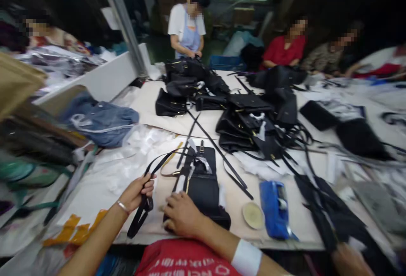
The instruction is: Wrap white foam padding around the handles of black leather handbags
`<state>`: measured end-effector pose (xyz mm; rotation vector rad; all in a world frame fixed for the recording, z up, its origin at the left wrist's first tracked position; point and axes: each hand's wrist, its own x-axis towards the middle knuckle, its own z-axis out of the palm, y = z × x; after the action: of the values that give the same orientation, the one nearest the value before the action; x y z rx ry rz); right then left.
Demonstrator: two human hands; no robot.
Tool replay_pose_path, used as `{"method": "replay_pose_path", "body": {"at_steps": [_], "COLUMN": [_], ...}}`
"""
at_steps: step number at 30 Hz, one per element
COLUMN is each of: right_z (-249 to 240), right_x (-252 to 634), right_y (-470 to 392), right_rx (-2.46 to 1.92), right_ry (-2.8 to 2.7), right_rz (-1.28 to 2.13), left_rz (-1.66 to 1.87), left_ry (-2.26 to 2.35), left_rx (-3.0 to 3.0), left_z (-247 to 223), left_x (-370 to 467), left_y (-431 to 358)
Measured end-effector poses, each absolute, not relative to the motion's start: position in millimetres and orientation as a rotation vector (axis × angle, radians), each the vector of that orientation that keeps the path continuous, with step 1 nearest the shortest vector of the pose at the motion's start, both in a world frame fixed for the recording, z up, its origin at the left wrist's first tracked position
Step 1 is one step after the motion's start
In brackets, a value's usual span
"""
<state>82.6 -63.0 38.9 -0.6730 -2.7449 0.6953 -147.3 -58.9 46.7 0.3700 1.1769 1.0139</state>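
My left hand (141, 191) is closed around a thin black strap (137, 221), which hangs below the fist in a loop and runs up toward a black bag. That bag (203, 189) lies on the white-covered table in front of me, with a gold zipper, a small buckle and bits of white wrapping on it. On its near left edge rests my right hand (184, 214), palm down with the fingers somewhat spread. Two long black straps (222, 153) stretch away beyond the bag.
A blue tape dispenser (274, 210) and a round pale disc (253, 215) lie to the right. Black bags (250, 119) are heaped mid-table. A blue-grey cloth bag (104, 121) lies left, near orange strips (72, 229). Co-workers sit or stand opposite; another person's hand (352, 259) shows lower right.
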Motion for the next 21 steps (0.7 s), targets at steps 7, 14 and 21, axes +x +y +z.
{"method": "replay_pose_path", "body": {"at_steps": [7, 14, 21], "right_z": [31.7, -32.6, -96.3], "right_x": [156.0, 300.6, 352.2], "right_y": [-73.4, -98.2, -105.8], "right_rx": [-1.351, -2.454, -2.32], "right_ry": [-2.269, -1.786, -2.296], "right_rz": [0.753, 0.006, 0.103], "left_rz": [0.796, 0.832, 0.992], "left_ry": [0.976, 0.983, 0.991], "left_rx": [0.11, -0.065, -0.116], "left_z": [32.8, 8.6, 0.9], "left_x": [-167.2, -158.9, -154.5], "left_y": [-61.8, -73.3, -47.4]}}
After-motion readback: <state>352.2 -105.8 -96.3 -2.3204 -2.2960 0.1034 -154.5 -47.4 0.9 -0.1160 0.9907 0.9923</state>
